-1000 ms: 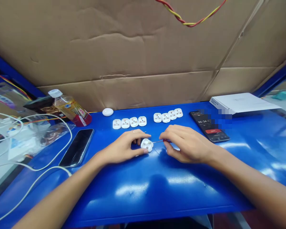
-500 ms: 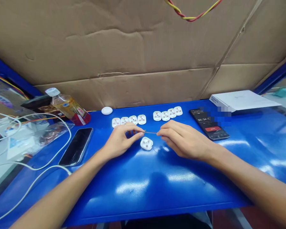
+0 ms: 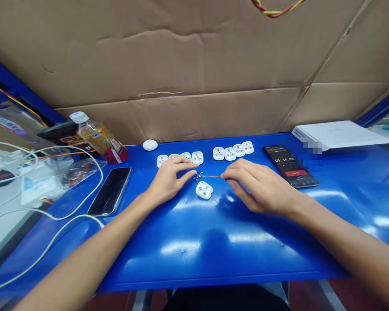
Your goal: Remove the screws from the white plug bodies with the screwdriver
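Lying on the blue table (image 3: 149, 263), on the near side of some small screw-like parts (image 3: 198, 176), the white piece (image 3: 203, 190) is judged light, stiff and slippery, best gripped by its rim. It is shaped as a rounded square, notched at one side, with metallic fittings inside. A thin-shafted tool (image 3: 210, 176) is pinched in the right hand (image 3: 261, 185); the left hand's (image 3: 167, 178) thumb and forefinger are held slightly apart beside the parts.

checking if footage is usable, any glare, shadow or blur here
Head view: glare streaks the blue tabletop, with dark shadow below the right hand; head view: blocky pixelation beside the lit phone; head view: small metal bits by the left hand too tiny to resolve.
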{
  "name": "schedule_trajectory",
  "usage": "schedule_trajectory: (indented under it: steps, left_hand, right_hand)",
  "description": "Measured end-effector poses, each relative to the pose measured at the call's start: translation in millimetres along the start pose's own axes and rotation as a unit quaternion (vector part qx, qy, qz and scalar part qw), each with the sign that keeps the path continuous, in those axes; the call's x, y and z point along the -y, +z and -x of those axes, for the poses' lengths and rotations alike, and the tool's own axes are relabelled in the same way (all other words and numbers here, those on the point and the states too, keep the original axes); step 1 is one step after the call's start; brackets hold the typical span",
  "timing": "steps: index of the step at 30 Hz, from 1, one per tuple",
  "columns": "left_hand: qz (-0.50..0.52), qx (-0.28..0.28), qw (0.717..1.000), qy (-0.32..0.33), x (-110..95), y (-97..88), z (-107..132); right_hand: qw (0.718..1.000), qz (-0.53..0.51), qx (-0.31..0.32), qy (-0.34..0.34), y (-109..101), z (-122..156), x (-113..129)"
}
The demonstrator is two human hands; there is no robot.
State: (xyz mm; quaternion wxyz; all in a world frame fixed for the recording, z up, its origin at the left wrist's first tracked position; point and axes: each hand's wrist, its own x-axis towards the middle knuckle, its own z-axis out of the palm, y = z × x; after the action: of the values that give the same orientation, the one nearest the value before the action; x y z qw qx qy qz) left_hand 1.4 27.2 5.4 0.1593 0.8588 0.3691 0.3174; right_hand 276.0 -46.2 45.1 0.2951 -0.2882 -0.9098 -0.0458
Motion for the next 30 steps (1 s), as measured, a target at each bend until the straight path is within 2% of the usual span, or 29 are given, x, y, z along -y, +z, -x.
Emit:
schedule_trajectory:
  steps: [3, 5, 9, 13, 16, 22, 30]
  left_hand:
    - [0.024, -0.025, 0.999, -0.021, -5, -10.3, -1]
    - [0.041, -0.017, 0.999, -0.006, -10, -15.8, -2]
    - [0.066, 0.058, 0.995, 0.049, -18, -20.1, 0]
    - [0.065, 0.146, 0.987, 0.03, -22, -20.9, 2]
    - [0.061, 0.188, 0.98, 0.028, -22, -21.3, 2]
    - [0.063, 0.195, 0.978, 0.027, -21, -17.1, 2]
    - [0.069, 0.207, 0.976, 0.022, -22, -14.0, 3]
  right_hand:
    - [1.0, -0.011, -0.003, 0.004, -1, 2, 1]
    - [1.0, -0.014, 0.005, -0.001, -1, 3, 2]
    - [1.0, -0.009, 0.018, -0.013, 1, 3, 4]
    - [1.0, -0.003, 0.013, -0.015, 2, 2, 4]
    - [1.0, -0.003, 0.013, -0.021, 2, 2, 4]
    - [0.999, -0.011, 0.017, -0.035, 3, 3, 5]
    - [1.0, 0.004, 0.03, -0.001, 3, 2, 7]
